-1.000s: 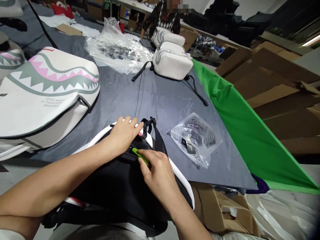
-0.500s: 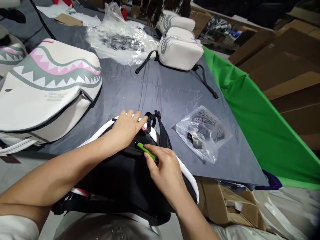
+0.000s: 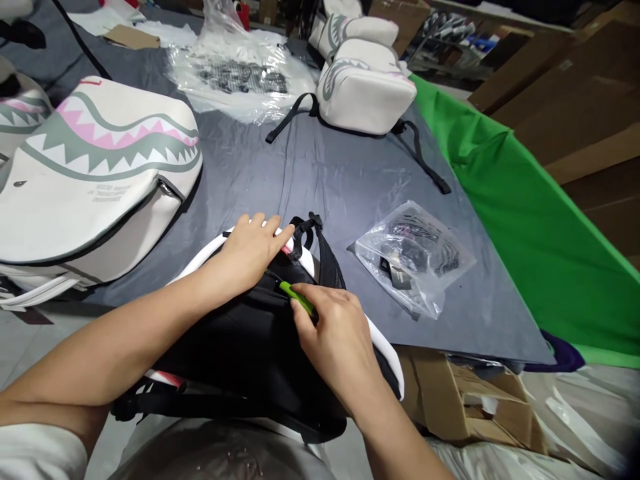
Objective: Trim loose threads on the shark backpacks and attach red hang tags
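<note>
A black backpack [image 3: 240, 340] with white edging lies over the table's near edge, its black side facing up. My left hand [image 3: 250, 250] rests across its far rim, fingers hooked over the white edging. In my right hand [image 3: 335, 327] is a slim bright green-handled tool [image 3: 295, 297]. Its dark tip points into a fold of the black fabric just below my left hand; what the tip touches is too small to make out. A black strap with a buckle [image 3: 315, 220] sticks up beyond my left hand.
At left lies a white backpack [image 3: 120, 140] with a shark-mouth print. More white backpacks [image 3: 370, 100] stand at the back. Clear plastic bags [image 3: 415, 260] lie on the grey-covered table [image 3: 350, 173]. A green cloth [image 3: 540, 220] borders the right side, above an open cardboard box [image 3: 450, 400].
The view has shifted slightly. My left hand stays on the rim, and my right hand keeps the green-handled tool at nearly the same spot on the backpack.
</note>
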The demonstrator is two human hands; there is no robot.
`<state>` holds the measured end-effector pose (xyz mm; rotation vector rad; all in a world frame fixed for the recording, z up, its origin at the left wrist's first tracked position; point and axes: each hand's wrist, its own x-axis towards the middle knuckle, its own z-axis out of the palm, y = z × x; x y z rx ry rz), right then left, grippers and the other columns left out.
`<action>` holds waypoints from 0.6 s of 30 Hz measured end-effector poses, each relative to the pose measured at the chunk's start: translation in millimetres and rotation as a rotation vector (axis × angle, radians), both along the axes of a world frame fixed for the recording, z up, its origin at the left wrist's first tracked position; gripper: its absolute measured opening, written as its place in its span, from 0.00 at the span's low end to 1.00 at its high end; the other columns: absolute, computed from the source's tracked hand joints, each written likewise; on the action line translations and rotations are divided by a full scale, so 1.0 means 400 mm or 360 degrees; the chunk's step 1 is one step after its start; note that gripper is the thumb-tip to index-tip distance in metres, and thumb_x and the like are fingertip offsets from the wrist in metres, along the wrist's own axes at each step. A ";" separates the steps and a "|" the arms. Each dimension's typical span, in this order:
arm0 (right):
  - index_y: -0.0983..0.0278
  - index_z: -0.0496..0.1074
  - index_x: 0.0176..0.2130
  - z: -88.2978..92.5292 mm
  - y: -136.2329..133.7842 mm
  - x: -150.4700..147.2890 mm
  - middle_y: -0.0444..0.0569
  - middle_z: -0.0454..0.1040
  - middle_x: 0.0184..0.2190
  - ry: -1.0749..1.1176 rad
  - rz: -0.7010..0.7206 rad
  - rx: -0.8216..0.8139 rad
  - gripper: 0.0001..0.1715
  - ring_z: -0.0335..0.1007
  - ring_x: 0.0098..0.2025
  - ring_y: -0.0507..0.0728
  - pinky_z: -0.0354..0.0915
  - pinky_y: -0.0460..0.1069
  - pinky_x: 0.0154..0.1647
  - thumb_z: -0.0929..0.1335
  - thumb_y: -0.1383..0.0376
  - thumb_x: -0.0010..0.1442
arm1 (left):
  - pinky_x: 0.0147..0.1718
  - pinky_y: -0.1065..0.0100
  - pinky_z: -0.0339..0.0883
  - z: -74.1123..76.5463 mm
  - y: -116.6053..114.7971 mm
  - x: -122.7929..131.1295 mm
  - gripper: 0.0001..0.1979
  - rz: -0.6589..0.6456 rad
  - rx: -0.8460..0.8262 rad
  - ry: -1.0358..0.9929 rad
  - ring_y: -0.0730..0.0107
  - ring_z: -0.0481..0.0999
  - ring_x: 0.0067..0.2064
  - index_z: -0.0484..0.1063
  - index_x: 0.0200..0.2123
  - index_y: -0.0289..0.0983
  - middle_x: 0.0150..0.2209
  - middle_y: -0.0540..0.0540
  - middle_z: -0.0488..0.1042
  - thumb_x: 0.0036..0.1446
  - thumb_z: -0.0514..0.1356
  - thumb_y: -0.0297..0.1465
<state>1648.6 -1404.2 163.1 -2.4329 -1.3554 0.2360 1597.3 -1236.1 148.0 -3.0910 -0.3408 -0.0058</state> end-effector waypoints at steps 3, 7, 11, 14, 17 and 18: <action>0.61 0.78 0.45 0.005 -0.001 -0.004 0.49 0.81 0.42 0.0000 0.0077 -0.0014 0.14 0.76 0.45 0.60 0.61 0.56 0.50 0.68 0.71 0.61 | 0.45 0.59 0.61 0.000 -0.001 -0.002 0.34 0.0011 -0.0010 0.0016 0.51 0.67 0.54 0.55 0.64 0.38 0.61 0.37 0.64 0.57 0.61 0.27; 0.61 0.78 0.45 -0.001 -0.001 0.002 0.49 0.81 0.42 0.0004 0.0049 -0.0017 0.13 0.76 0.44 0.60 0.61 0.56 0.50 0.68 0.71 0.61 | 0.46 0.59 0.60 -0.001 -0.003 -0.003 0.34 0.0025 -0.0008 -0.0005 0.52 0.67 0.55 0.53 0.65 0.39 0.62 0.38 0.64 0.57 0.61 0.27; 0.61 0.78 0.45 -0.005 -0.004 0.006 0.48 0.82 0.41 0.0067 0.0070 0.0024 0.13 0.77 0.43 0.59 0.61 0.55 0.50 0.68 0.70 0.60 | 0.46 0.59 0.60 -0.005 -0.004 -0.002 0.34 0.0034 0.0000 -0.0003 0.51 0.67 0.55 0.53 0.65 0.39 0.61 0.37 0.64 0.57 0.61 0.28; 0.60 0.78 0.45 -0.004 -0.007 0.004 0.50 0.81 0.41 0.0015 0.0001 0.0003 0.13 0.77 0.43 0.60 0.60 0.57 0.51 0.67 0.69 0.61 | 0.46 0.58 0.60 -0.004 -0.004 -0.002 0.35 0.0030 0.0012 -0.0006 0.51 0.66 0.55 0.53 0.66 0.38 0.62 0.37 0.63 0.57 0.62 0.28; 0.60 0.77 0.46 -0.010 -0.006 0.004 0.49 0.81 0.43 0.0112 0.0074 0.0078 0.14 0.76 0.45 0.60 0.60 0.56 0.52 0.67 0.69 0.61 | 0.47 0.57 0.61 -0.001 -0.006 -0.002 0.35 0.0030 0.0022 0.0011 0.50 0.66 0.55 0.53 0.66 0.38 0.62 0.37 0.63 0.57 0.62 0.29; 0.60 0.77 0.46 -0.014 -0.006 0.004 0.49 0.81 0.43 0.0116 0.0061 0.0095 0.14 0.76 0.45 0.60 0.60 0.56 0.52 0.67 0.68 0.61 | 0.48 0.57 0.61 -0.001 -0.007 -0.001 0.36 0.0027 0.0023 0.0016 0.50 0.66 0.56 0.53 0.66 0.38 0.62 0.37 0.62 0.56 0.63 0.29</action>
